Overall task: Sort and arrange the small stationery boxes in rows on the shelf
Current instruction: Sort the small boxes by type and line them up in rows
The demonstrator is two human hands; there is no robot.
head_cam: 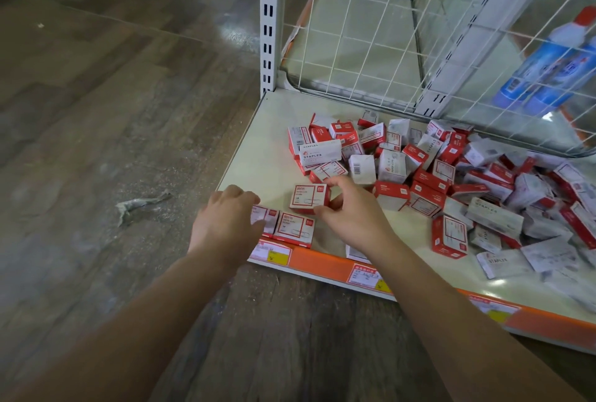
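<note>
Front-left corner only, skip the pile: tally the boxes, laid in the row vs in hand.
Red-and-white cardboard row boxes at the front edge: 2
Red-and-white cardboard held box in the right hand: 1
Total: 3

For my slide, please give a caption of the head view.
Both hands lining up small boxes on shelf.
</note>
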